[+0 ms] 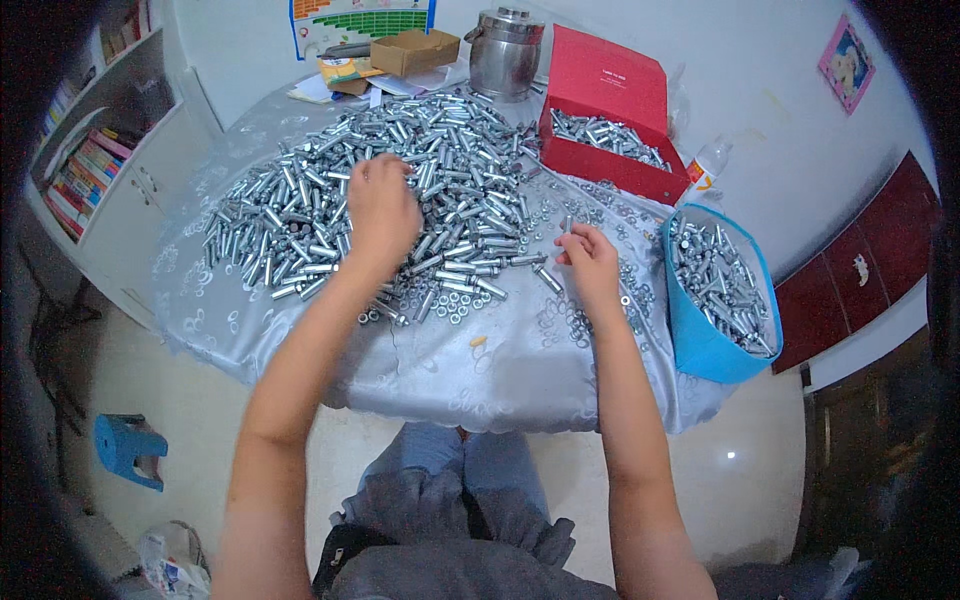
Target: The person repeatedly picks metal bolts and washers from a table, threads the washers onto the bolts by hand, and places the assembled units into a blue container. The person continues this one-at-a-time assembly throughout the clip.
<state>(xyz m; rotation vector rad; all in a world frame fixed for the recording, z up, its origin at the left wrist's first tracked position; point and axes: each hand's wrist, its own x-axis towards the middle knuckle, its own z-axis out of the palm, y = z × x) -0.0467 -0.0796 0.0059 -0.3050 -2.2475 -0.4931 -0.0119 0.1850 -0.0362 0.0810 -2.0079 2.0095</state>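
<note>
A wide heap of silvery sleeve anchor bolts (470,200) covers the middle of the table. My left hand (385,210) reaches over the heap with bent fingers; their tips are hidden, so I cannot see whether they grip anything. To the right of the heap, my right hand (592,262) pinches one small anchor bolt (568,224), held roughly upright between thumb and fingers. Loose nuts (455,303) lie at the heap's near edge. Small washers (580,322) are scattered on the cloth by my right hand.
Beyond the heap stand an open red box (615,165) of bolts, a steel pot (505,60) and a cardboard box (415,52). At the right are a blue fabric bin (725,368) filled with bolts and a plastic bottle (708,165). A blue stool (130,450) stands on the floor at left.
</note>
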